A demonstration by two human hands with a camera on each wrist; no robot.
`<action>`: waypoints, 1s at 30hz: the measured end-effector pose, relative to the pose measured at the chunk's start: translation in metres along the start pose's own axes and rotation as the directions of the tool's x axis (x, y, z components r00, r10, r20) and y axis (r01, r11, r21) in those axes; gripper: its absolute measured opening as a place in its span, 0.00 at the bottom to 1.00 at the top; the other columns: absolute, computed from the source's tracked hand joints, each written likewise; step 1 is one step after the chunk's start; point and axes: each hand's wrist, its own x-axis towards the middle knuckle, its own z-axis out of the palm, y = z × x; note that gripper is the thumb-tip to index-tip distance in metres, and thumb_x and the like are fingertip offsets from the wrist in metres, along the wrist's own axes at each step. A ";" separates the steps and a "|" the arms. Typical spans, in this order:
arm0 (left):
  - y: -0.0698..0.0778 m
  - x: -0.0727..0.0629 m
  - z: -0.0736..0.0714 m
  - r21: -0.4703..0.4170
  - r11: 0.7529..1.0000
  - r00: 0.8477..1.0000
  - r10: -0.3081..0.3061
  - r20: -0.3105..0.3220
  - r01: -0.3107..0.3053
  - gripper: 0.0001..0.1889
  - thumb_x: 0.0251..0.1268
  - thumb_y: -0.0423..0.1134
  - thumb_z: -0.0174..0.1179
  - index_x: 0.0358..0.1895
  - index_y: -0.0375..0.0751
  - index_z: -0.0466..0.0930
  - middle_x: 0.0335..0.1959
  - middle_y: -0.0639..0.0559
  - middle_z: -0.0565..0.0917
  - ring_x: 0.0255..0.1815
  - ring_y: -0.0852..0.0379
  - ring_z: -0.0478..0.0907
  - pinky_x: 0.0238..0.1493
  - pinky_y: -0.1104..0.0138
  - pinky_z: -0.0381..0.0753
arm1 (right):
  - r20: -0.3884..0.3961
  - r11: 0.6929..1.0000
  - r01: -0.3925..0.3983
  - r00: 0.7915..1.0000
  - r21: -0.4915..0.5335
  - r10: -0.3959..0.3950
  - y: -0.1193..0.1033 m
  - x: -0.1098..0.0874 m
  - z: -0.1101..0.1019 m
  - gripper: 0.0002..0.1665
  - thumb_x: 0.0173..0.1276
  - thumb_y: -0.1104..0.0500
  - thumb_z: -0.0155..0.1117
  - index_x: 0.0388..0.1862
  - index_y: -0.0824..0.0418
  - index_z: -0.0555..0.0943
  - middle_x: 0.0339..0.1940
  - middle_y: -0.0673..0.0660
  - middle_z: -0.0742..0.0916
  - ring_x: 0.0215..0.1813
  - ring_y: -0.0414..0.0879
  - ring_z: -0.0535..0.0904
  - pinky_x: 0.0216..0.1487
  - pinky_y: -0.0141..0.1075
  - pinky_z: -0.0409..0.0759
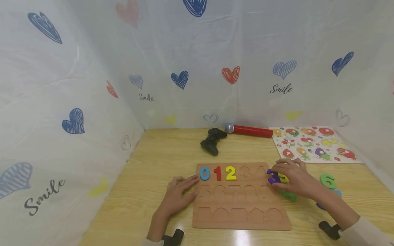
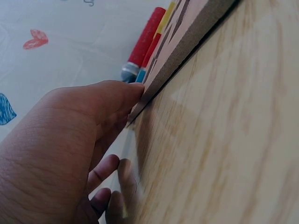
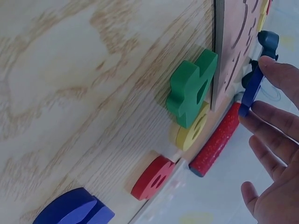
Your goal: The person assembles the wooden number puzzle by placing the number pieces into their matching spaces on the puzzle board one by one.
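Note:
My right hand point(image 1: 295, 179) pinches a dark blue number 3 point(image 1: 272, 177) between thumb and fingertips, over the right edge of the wooden number board point(image 1: 243, 204). In the right wrist view the blue 3 stands on edge in the fingers, raised off the table. At the board's left edge my left hand point(image 1: 178, 194) rests with loosely extended fingers touching the rim. A blue 0 point(image 1: 204, 173), a red 1 point(image 1: 217, 173) and a yellow 2 point(image 1: 231, 173) sit in the top row; the other recesses are bare. Beneath the right hand lie a green number 4 point(image 3: 189, 91) and a yellow number piece point(image 3: 192, 133).
Right of the board lie a light green 6 point(image 1: 328, 181), a red number piece point(image 3: 152, 178) and a dark blue one point(image 3: 70, 209). Behind the board are a black game controller point(image 1: 212, 140), a red microphone point(image 1: 252, 131) and a fruit puzzle board point(image 1: 307, 150). Patterned sheets enclose the table.

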 end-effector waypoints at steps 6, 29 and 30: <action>0.001 -0.001 0.000 -0.005 1.000 1.000 0.001 0.003 -0.001 0.25 0.68 0.54 0.61 0.68 0.58 0.77 0.71 0.66 0.71 0.62 0.53 0.63 0.57 0.47 0.59 | -0.005 1.000 0.008 1.000 0.002 -0.008 -0.002 0.004 0.002 0.23 0.55 0.48 0.80 0.48 0.54 0.87 0.50 0.54 0.86 0.61 0.60 0.71 0.55 0.66 0.55; 0.000 0.000 0.000 -0.007 1.000 1.000 -0.010 -0.002 0.010 0.26 0.68 0.56 0.60 0.68 0.62 0.76 0.71 0.68 0.71 0.63 0.54 0.63 0.59 0.45 0.59 | 0.008 1.000 0.001 1.000 0.016 -0.001 -0.011 0.020 0.011 0.25 0.54 0.46 0.80 0.48 0.55 0.87 0.49 0.54 0.86 0.60 0.59 0.71 0.54 0.64 0.56; 0.000 0.000 0.000 -0.007 1.000 1.000 -0.009 -0.002 0.009 0.26 0.68 0.56 0.60 0.68 0.62 0.76 0.71 0.68 0.71 0.63 0.54 0.63 0.59 0.45 0.59 | 0.012 1.000 0.001 1.000 0.020 -0.001 -0.011 0.020 0.012 0.25 0.55 0.46 0.80 0.48 0.55 0.87 0.49 0.53 0.86 0.60 0.59 0.71 0.54 0.64 0.56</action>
